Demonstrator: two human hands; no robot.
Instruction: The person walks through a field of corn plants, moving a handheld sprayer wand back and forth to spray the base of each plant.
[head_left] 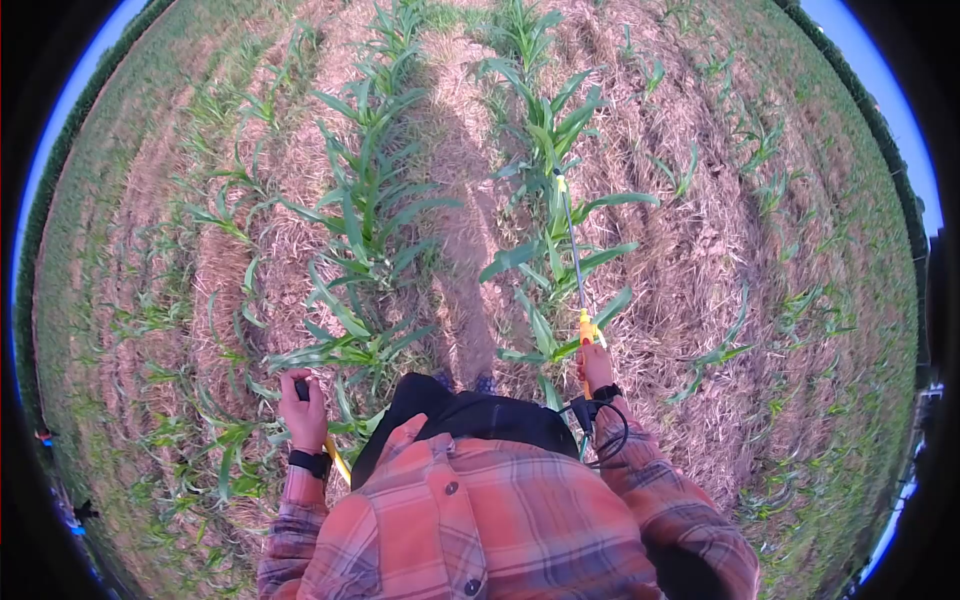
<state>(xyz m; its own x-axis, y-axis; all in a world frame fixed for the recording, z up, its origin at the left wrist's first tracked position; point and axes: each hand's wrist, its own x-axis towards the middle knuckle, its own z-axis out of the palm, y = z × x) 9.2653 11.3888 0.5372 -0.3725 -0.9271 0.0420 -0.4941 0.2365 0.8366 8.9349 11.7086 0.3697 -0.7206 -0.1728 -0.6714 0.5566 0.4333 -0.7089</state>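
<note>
My right hand (597,368) is wrapped round the yellow handle of a spray wand (573,245). The wand's thin dark tube points forward, its yellow nozzle end among the leaves of the right-hand row of young corn plants (545,140). On the left, my left hand (304,412) is closed on the black grip of a pump lever (340,464), whose yellow arm runs back beside my hip. Leaves of the left-hand corn row (365,200) reach close to that hand. Whatever the lever joins to is hidden behind my body.
Between the two rows runs a strip of bare, straw-strewn soil (465,290) with my shadow on it; my shoes (485,384) stand at its near end. More corn rows (230,215) lie on both sides. A black cable (622,440) loops at my right wrist.
</note>
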